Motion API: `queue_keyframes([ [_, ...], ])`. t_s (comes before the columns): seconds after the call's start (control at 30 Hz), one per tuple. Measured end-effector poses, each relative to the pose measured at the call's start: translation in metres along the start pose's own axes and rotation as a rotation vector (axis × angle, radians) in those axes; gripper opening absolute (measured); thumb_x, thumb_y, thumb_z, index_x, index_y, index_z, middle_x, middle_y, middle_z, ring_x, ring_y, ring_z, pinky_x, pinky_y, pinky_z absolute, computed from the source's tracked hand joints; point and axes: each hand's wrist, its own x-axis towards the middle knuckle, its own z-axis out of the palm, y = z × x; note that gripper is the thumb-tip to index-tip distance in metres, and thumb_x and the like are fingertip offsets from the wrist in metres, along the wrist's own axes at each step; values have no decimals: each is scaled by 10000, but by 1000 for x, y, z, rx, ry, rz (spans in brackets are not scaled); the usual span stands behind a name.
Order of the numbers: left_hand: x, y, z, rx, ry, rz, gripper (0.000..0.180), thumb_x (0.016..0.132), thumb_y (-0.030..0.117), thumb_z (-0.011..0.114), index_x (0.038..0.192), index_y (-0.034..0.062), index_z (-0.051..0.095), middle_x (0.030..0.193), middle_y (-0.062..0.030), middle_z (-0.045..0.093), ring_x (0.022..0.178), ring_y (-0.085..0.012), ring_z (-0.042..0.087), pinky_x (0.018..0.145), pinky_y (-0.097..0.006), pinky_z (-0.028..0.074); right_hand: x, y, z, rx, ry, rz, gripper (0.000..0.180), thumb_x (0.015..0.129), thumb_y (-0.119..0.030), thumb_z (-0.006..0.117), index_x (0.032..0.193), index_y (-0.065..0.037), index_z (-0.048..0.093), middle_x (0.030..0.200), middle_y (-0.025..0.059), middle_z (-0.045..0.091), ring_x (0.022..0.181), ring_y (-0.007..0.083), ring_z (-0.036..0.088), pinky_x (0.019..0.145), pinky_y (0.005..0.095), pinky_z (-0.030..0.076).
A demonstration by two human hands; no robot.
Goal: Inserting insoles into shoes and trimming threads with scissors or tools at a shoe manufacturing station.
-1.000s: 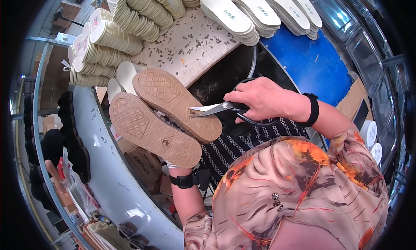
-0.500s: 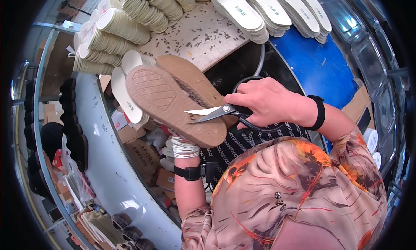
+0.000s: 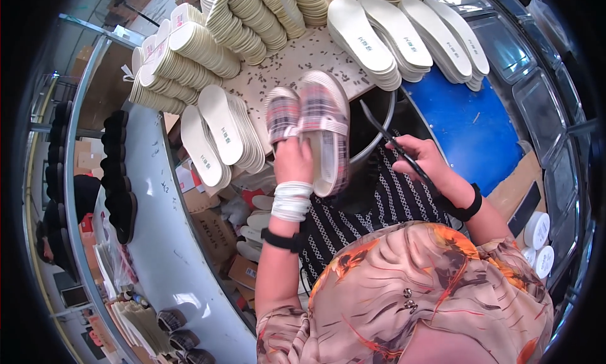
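Observation:
My left hand (image 3: 293,162) is closed round a pair of plaid shoes (image 3: 332,127), fingers hidden inside them. The shoes are red, grey and white with light soles, toes away from me and openings facing up. Each has a pale strap across it. To the right, apart from the shoes, my right hand (image 3: 421,161) grips dark-handled scissors (image 3: 379,125), seen edge-on with the blades pointing up and left. Beside my left hand lie stacks of cream insoles (image 3: 228,125).
Tall insole stacks (image 3: 208,48) line the back of a light worktop (image 3: 303,60) strewn with small dark scraps. More insoles (image 3: 363,42) overhang its right edge by a blue board (image 3: 467,124). Dark shoes (image 3: 120,175) stand on the left shelf; white round containers (image 3: 538,230) sit at right.
The shoes have turned from soles up to openings up and moved slightly right. My right hand has drawn the scissors away from the sole, to the right. The view has shifted slightly.

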Motion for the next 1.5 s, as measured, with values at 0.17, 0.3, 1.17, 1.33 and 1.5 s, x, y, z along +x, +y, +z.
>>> queue_keyframes([
  [0.17, -8, 44, -25, 205, -313, 2, 447, 758, 293, 626, 1098, 42, 478, 806, -180, 591, 726, -357, 597, 643, -443, 475, -7, 16, -22, -78, 97, -48, 383, 732, -166, 701, 1056, -20, 558, 561, -23, 509, 450, 32, 438, 410, 196, 325],
  [0.3, -42, 69, -60, 261, -528, 87, 698, 677, 389, 698, 1250, 128, 398, 891, -170, 574, 794, -347, 597, 692, -423, 491, -13, 20, -39, -78, 160, -18, 380, 734, -173, 703, 1056, -33, 559, 586, -8, 530, 448, 42, 451, 409, 210, 340],
  [1.17, -315, -28, -612, 1068, 287, -916, 504, 659, 423, 655, 945, 10, 617, 889, -226, 618, 862, -337, 608, 782, -378, 467, 10, -47, 127, -22, -644, 6, 483, 748, -128, 620, 1179, -5, 442, 518, 62, 511, 376, 135, 515, 306, 230, 396],
  [1.33, -483, -163, -661, 1131, -203, -1351, 719, 668, 578, 543, 1172, 65, 519, 1169, -167, 542, 1073, -332, 522, 897, -397, 424, 10, -43, 102, -53, -573, 23, 466, 743, -166, 649, 1144, -9, 472, 520, 80, 547, 360, 139, 513, 312, 223, 381],
  [1.5, -373, -156, -611, 1056, 102, -1473, 635, 616, 396, 683, 1099, 8, 547, 1120, -242, 542, 1077, -359, 509, 902, -405, 428, 18, -37, 78, -24, -437, 122, 472, 781, -215, 615, 1193, -63, 445, 536, 77, 567, 357, 138, 518, 307, 220, 374],
])
